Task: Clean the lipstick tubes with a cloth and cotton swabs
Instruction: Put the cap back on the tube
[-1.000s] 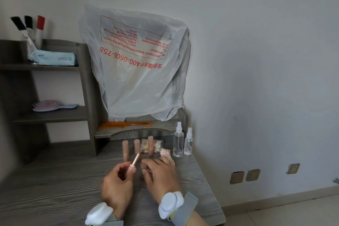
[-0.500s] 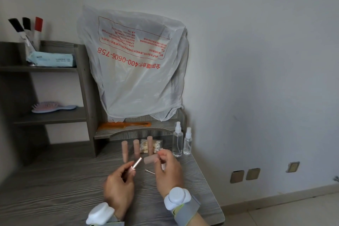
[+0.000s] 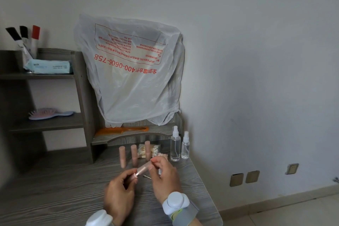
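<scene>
Holding a lipstick tube (image 3: 144, 169) tilted above the desk (image 3: 55, 189), the left hand (image 3: 119, 195) pinches its lower end and the right hand (image 3: 165, 176) grips its upper end; a cotton swab (image 3: 147, 176) lies below, three upright tubes (image 3: 134, 152) stand behind.

Four lipstick tubes (image 3: 122, 154) (one held), two spray bottles (image 3: 175, 145), perhaps one swab (image 3: 146, 176).

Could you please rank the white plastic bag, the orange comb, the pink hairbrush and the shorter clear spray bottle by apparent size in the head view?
1. white plastic bag
2. orange comb and pink hairbrush, too alike to rank
3. shorter clear spray bottle
</scene>
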Action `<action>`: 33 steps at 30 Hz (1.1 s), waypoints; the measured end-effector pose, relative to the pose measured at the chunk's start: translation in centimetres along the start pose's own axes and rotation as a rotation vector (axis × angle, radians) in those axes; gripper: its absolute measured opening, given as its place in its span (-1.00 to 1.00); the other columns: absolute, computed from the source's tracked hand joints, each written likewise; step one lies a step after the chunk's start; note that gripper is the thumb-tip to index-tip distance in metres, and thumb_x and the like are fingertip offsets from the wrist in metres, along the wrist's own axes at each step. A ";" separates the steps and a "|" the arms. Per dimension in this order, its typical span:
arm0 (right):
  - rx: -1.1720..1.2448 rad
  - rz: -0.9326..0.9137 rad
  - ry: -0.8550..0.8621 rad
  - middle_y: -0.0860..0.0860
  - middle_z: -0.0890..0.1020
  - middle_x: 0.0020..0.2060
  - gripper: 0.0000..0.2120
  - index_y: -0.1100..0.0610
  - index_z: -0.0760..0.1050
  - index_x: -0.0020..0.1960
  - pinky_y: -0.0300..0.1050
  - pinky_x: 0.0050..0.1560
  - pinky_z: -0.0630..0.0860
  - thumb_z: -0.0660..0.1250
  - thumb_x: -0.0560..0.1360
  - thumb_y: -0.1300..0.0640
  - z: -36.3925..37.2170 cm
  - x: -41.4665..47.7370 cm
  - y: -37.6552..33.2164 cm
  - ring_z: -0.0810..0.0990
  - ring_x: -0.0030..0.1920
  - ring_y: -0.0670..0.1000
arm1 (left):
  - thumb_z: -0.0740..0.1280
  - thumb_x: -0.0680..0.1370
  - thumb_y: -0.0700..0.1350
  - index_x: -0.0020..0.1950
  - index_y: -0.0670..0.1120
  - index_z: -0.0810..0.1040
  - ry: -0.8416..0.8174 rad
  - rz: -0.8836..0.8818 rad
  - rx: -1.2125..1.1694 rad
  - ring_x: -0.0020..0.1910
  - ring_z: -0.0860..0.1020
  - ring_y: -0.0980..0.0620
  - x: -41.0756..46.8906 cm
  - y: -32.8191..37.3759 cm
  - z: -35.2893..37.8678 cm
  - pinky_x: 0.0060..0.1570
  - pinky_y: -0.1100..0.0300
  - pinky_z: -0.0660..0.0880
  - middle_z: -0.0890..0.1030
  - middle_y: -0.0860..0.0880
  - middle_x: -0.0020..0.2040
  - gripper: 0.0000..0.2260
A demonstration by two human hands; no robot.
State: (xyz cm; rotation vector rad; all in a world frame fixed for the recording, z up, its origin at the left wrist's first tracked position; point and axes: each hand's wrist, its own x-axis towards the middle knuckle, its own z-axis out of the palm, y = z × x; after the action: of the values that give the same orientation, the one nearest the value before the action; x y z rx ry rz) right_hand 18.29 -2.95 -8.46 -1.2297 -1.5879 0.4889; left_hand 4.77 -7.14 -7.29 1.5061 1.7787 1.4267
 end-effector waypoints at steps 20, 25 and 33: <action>-0.069 -0.043 0.022 -0.24 0.54 -0.07 -0.77 -0.23 0.54 0.05 -0.10 0.09 0.48 0.20 0.49 -0.24 0.3 -0.1 0.4 0.51 0.03 -0.14 | 0.46 0.49 -0.22 0.17 0.05 0.66 -0.037 -0.004 0.018 -0.02 0.59 0.15 -0.1 0.3 -0.1 0.05 0.24 0.42 0.70 0.05 0.02 -0.70; -0.079 -0.068 0.024 -0.32 0.50 -0.09 -0.73 -0.16 0.58 0.07 -0.14 0.12 0.45 0.21 0.48 -0.21 0.1 -0.2 0.0 0.49 0.04 -0.15 | 0.49 0.46 -0.21 0.13 0.05 0.69 -0.007 -0.033 0.036 -0.06 0.62 0.13 -0.2 0.5 -0.1 0.04 0.24 0.44 0.72 0.03 -0.03 -0.72; -0.096 -0.137 -0.022 -0.35 0.55 -0.06 -0.68 -0.14 0.58 0.18 -0.15 0.22 0.40 0.22 0.49 -0.15 -0.4 -0.4 -0.8 0.46 0.10 -0.22 | 0.49 0.46 -0.18 0.13 0.07 0.68 0.003 -0.044 0.067 -0.09 0.63 0.12 -0.5 1.1 -0.2 0.00 0.24 0.48 0.73 0.04 -0.07 -0.72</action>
State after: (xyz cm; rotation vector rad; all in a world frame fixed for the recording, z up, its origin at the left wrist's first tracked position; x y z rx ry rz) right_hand 18.25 -3.67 -7.86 -1.1806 -1.7177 0.3430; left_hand 5.32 -7.78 -6.43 1.4896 1.8667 1.3615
